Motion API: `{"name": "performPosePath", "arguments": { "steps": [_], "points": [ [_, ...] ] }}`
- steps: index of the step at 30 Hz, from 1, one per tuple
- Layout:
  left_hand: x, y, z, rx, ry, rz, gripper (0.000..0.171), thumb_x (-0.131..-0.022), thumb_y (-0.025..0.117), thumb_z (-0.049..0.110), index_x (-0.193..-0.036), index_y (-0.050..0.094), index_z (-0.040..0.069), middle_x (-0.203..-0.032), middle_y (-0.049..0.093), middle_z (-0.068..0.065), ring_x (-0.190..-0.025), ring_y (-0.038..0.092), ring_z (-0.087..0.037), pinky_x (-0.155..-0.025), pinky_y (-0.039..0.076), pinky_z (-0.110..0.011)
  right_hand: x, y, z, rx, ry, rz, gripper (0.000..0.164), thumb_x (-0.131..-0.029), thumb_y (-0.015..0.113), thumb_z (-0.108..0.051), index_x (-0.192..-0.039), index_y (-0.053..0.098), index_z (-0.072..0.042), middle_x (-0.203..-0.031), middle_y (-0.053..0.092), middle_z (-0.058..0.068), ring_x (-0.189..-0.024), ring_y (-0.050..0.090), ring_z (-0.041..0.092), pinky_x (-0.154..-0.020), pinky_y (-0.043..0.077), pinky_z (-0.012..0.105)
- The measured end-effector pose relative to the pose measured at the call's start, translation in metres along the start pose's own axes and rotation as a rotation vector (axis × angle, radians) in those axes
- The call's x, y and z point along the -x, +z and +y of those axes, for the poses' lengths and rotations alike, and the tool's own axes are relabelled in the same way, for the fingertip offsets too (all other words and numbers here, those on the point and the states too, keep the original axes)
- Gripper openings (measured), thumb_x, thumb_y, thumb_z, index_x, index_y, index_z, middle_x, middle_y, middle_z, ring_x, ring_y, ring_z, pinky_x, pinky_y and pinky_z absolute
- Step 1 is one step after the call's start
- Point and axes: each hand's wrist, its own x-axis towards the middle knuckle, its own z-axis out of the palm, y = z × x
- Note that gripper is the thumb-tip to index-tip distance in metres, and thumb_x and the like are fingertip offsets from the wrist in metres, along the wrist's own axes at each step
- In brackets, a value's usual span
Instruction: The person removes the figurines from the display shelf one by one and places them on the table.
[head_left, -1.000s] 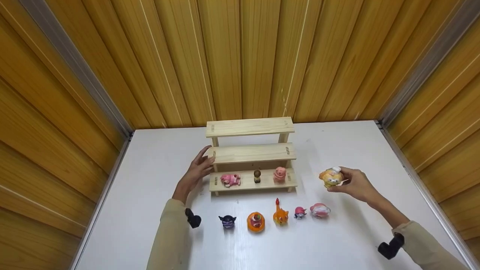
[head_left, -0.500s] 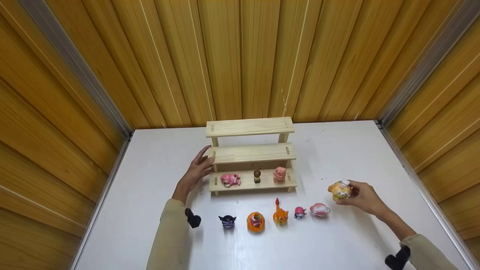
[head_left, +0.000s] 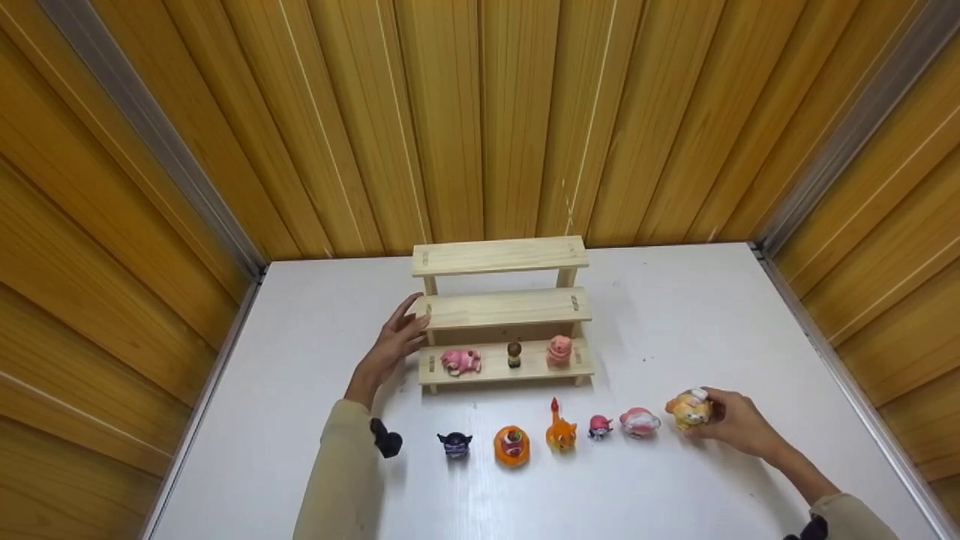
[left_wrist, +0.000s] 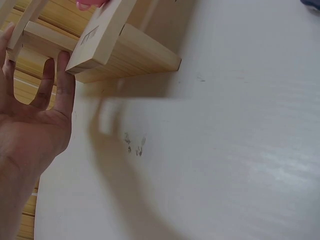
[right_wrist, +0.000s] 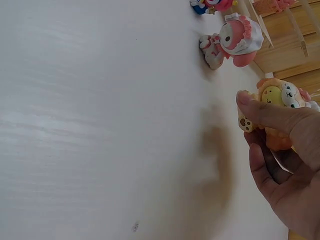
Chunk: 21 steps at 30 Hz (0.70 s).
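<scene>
My right hand [head_left: 739,424] holds a yellow-orange toy figurine [head_left: 690,409] with a white animal face and a paw, pinched between thumb and fingers. In the right wrist view, this figurine [right_wrist: 280,107] is close to the white tabletop; whether it touches is unclear. A pink-and-white figurine [head_left: 640,422] stands just left of it. My left hand [head_left: 391,341] rests against the left end of the wooden three-tier shelf [head_left: 502,307], at the middle board. In the left wrist view, its fairly straight fingers [left_wrist: 64,90] reach up to the boards.
On the bottom tier stand a pink lying figurine [head_left: 461,361], a small brown-headed one [head_left: 514,354] and a pink bear-like one [head_left: 559,350]. In front line up a black-purple figurine [head_left: 454,444], an orange round one [head_left: 511,446], an orange long-tailed one [head_left: 561,433] and a small pink one [head_left: 599,426].
My right hand has brought the yellow-orange figurine toward me and slightly right, down to the right end of the front row. The left hand has stayed at the shelf.
</scene>
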Motion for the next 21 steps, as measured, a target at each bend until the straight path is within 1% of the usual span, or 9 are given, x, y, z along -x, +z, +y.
{"name": "performPosePath", "arguments": {
  "steps": [4,7,11,14,16,18,21],
  "points": [
    [-0.001,0.0,-0.001,0.004,0.001,0.0,0.066,-0.1,0.067,0.036,-0.158,0.035,0.039,-0.16,0.033,-0.016,-0.142,0.047,-0.038,-0.119,0.04,-0.054,0.003,0.002,0.005,-0.006,-0.025,-0.001,0.056,-0.076,0.09,-0.011,-0.119,0.064,0.013,-0.106,0.071,0.02,-0.087,0.055,-0.01,-0.074,0.052,0.016],
    [-0.001,0.0,-0.002,0.01,0.005,-0.006,0.066,-0.1,0.067,0.036,-0.158,0.035,0.039,-0.16,0.033,-0.016,-0.142,0.047,-0.037,-0.119,0.04,-0.053,0.005,0.004,0.008,-0.013,-0.022,0.001,0.058,-0.075,0.09,-0.011,-0.12,0.063,0.013,-0.106,0.071,0.02,-0.089,0.055,-0.012,-0.075,0.052,0.014],
    [0.0,0.0,-0.002,0.008,0.021,-0.017,0.066,-0.102,0.064,0.034,-0.159,0.033,0.036,-0.16,0.033,-0.017,-0.141,0.047,-0.037,-0.118,0.041,-0.053,0.005,0.006,0.011,-0.028,-0.024,-0.017,0.061,-0.075,0.09,-0.012,-0.122,0.062,0.014,-0.108,0.071,0.021,-0.09,0.056,-0.013,-0.077,0.052,0.013],
    [0.001,0.0,-0.002,0.013,0.029,-0.023,0.064,-0.103,0.063,0.032,-0.159,0.032,0.036,-0.159,0.033,-0.017,-0.14,0.048,-0.037,-0.118,0.041,-0.054,0.005,0.007,0.013,-0.047,-0.027,-0.045,0.063,-0.077,0.09,-0.014,-0.125,0.061,0.014,-0.111,0.07,0.023,-0.092,0.057,-0.013,-0.079,0.053,0.013],
    [0.001,0.0,-0.002,0.013,0.028,-0.024,0.064,-0.103,0.063,0.032,-0.159,0.032,0.037,-0.159,0.033,-0.017,-0.139,0.048,-0.037,-0.118,0.041,-0.053,0.006,0.008,0.013,-0.058,-0.028,-0.049,0.063,-0.077,0.089,-0.014,-0.126,0.06,0.014,-0.112,0.07,0.023,-0.091,0.057,-0.012,-0.078,0.053,0.014],
    [0.001,-0.001,-0.002,0.011,0.027,-0.026,0.065,-0.103,0.063,0.032,-0.16,0.031,0.036,-0.159,0.033,-0.017,-0.139,0.048,-0.037,-0.118,0.041,-0.053,0.006,0.009,0.014,-0.067,-0.038,-0.049,0.062,-0.078,0.089,-0.013,-0.125,0.06,0.014,-0.11,0.07,0.02,-0.09,0.057,-0.011,-0.076,0.053,0.015],
    [0.0,-0.001,-0.002,0.008,0.025,-0.027,0.067,-0.103,0.063,0.033,-0.16,0.03,0.036,-0.159,0.034,-0.017,-0.139,0.048,-0.037,-0.118,0.041,-0.052,0.006,0.01,0.015,-0.069,-0.064,-0.037,0.058,-0.078,0.088,-0.012,-0.124,0.061,0.012,-0.105,0.071,0.013,-0.087,0.057,-0.009,-0.072,0.054,0.018]
  ]
}}
